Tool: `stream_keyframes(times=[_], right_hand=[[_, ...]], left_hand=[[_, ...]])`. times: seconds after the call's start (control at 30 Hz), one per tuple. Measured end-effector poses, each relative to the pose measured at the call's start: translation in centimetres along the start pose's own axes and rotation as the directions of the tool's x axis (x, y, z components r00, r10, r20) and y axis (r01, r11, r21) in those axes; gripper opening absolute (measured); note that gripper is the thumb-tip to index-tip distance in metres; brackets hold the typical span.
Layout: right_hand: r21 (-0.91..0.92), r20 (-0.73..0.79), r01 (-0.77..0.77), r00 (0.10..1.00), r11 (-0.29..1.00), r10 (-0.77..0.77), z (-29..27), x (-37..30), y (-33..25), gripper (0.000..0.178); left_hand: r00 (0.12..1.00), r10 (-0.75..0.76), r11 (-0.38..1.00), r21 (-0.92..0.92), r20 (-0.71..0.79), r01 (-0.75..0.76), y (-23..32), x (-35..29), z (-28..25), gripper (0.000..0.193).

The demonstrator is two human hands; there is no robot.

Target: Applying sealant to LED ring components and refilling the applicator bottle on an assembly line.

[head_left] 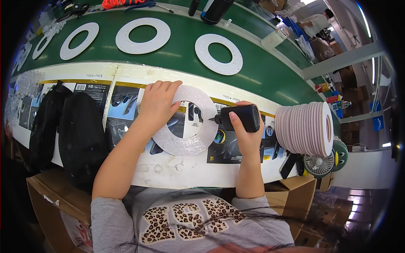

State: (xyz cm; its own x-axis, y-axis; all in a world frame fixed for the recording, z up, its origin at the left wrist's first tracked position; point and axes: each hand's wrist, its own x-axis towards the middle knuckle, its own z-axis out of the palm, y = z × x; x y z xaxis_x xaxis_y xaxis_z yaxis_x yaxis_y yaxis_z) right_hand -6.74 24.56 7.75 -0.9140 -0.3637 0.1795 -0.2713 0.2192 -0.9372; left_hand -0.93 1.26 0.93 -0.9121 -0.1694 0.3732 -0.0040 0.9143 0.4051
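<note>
A white speckled flat ring [187, 146] lies in front of me on the printed sheets covering the worktable. My left hand [157, 104] grips the ring's upper left edge, the thumb near its hole and the fingers along the outer side. My right hand [249, 141] is wrapped round a black squeeze bottle [244, 118], tipped on its side. Its thin dark nozzle points left and meets the ring's right part, at or just above the surface. Whether anything flows from the tip is too small to tell.
Several similar rings [143, 35] lie spaced along the green surface beyond. A stack of white rings [301, 128] stands at right, beside a small fan [319, 163]. Black mesh items [82, 130] lie left. A cardboard box [59, 198] is below the table's near edge.
</note>
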Motion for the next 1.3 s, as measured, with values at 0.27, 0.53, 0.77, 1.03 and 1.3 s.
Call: stream_keyframes(times=[0.27,0.53,0.77,1.03,1.3], right_hand=[[0.013,-0.092,0.032,0.995,0.999,-0.031,-0.31,-0.19,-0.28,0.029],[-0.068,-0.099,0.132,0.985,0.989,-0.138,-0.73,0.32,0.34,0.026],[-0.067,-0.074,0.081,0.994,0.994,-0.086,-0.87,0.46,0.26,0.026],[-0.052,-0.077,0.062,0.995,0.997,-0.066,-0.65,0.51,0.47,0.026],[-0.071,-0.08,0.041,0.996,0.997,-0.047,-0.77,0.45,0.18,0.026]], left_hand=[[0.999,-0.013,1.0,-0.001,-0.041,0.013,-0.41,-0.03,0.16,0.054],[0.998,-0.053,0.998,-0.017,-0.033,0.052,-0.28,0.07,-0.16,0.052],[0.997,-0.014,1.0,0.007,-0.078,0.015,-0.79,0.03,0.23,0.052],[0.998,-0.019,1.0,0.015,-0.068,0.02,-0.79,0.05,0.18,0.052],[0.998,-0.025,1.0,0.002,-0.062,0.025,-0.7,0.08,0.23,0.051]])
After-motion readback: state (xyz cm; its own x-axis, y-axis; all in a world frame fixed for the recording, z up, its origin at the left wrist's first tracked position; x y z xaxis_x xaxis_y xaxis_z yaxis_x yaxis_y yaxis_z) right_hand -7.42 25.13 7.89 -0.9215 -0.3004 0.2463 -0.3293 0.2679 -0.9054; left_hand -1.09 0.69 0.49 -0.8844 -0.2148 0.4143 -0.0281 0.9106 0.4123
